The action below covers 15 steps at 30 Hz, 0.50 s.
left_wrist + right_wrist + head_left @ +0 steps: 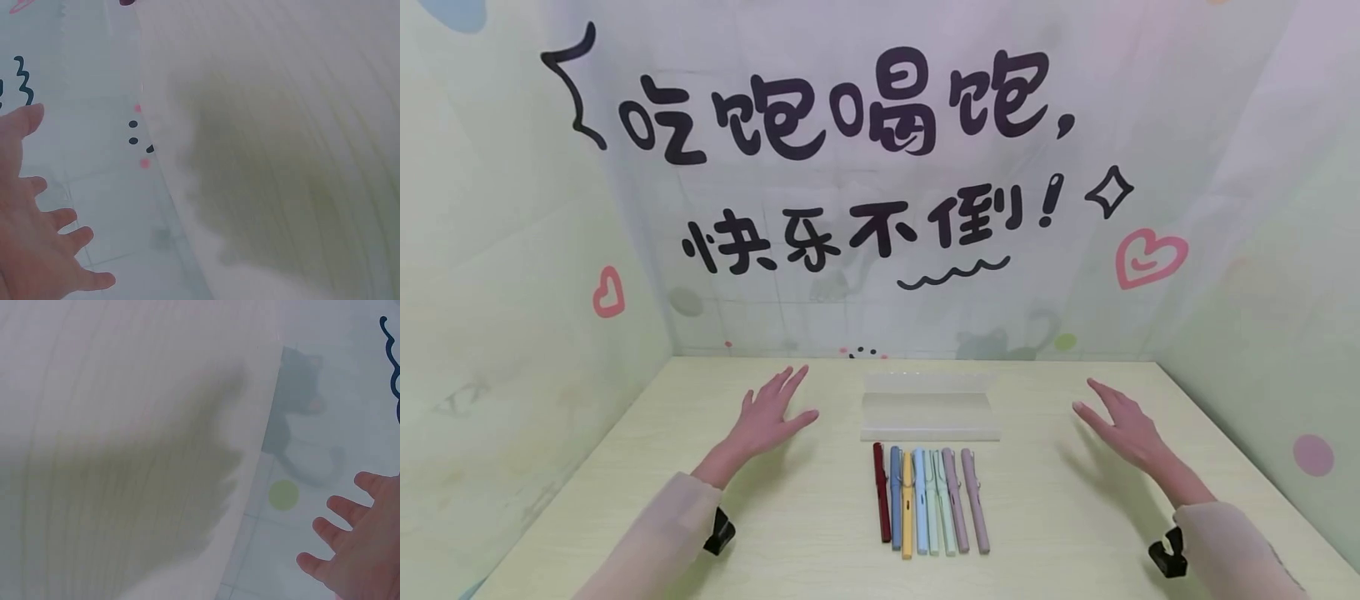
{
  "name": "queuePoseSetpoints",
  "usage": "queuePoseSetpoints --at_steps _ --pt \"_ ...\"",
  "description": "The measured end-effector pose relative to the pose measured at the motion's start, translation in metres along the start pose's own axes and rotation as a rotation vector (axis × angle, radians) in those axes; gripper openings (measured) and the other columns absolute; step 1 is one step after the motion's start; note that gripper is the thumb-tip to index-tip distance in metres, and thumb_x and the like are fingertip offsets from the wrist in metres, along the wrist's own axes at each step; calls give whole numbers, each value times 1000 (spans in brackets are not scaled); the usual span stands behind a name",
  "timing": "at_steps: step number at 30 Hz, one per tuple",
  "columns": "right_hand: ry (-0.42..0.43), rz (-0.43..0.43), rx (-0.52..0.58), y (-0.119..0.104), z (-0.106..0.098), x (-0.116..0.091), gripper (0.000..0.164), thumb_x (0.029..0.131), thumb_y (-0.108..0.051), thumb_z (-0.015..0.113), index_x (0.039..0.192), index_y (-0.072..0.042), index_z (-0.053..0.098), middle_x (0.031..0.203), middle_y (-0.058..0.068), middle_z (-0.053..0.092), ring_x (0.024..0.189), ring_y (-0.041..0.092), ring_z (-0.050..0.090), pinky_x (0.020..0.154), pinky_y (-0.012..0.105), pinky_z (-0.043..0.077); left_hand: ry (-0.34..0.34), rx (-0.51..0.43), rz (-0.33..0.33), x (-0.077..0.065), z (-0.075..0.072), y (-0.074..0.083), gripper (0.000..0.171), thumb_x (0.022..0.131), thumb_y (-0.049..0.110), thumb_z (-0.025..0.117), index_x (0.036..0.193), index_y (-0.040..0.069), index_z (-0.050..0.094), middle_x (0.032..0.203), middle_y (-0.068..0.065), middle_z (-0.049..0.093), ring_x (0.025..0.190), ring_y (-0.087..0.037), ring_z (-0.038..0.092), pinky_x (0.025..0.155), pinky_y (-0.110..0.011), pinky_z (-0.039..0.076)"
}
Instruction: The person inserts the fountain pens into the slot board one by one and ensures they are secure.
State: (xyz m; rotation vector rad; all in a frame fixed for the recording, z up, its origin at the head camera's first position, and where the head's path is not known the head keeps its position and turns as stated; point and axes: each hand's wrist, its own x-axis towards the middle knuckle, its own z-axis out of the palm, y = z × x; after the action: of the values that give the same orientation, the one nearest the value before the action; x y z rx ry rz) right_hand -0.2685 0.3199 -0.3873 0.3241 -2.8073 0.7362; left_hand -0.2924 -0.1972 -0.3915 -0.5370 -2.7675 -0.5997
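Note:
Several pens lie side by side on the table in the head view: a dark red pen, a blue pen, a yellow pen, a light blue pen, pale green pens and mauve pens. Just behind them sits a clear plastic holder. My left hand hovers above the table to their left, fingers spread, holding nothing. On the other side my right hand is likewise raised with fingers extended. Each wrist view shows its hand's spread fingers and a shadow on the tabletop.
The pale wooden table ends at a back wall printed with large black characters. Printed side walls rise at left and right. A black wrist camera mount sits on the left wrist, another mount on the right.

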Motion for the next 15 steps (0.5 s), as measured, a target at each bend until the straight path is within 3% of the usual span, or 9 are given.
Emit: queuePoseSetpoints --at_steps 7,15 --pt "-48 -20 135 -15 12 2 60 93 -37 39 133 6 28 130 30 32 118 47 25 88 61 21 26 14 50 7 8 8 68 83 39 56 138 9 28 136 -19 30 122 -36 28 89 -65 16" --pt "-93 -8 261 -29 25 2 56 94 -37 38 133 3 32 128 25 38 113 40 37 87 54 31 42 -26 83 15 17 17 65 83 35 58 136 7 32 135 -20 32 120 -37 31 88 -64 20"
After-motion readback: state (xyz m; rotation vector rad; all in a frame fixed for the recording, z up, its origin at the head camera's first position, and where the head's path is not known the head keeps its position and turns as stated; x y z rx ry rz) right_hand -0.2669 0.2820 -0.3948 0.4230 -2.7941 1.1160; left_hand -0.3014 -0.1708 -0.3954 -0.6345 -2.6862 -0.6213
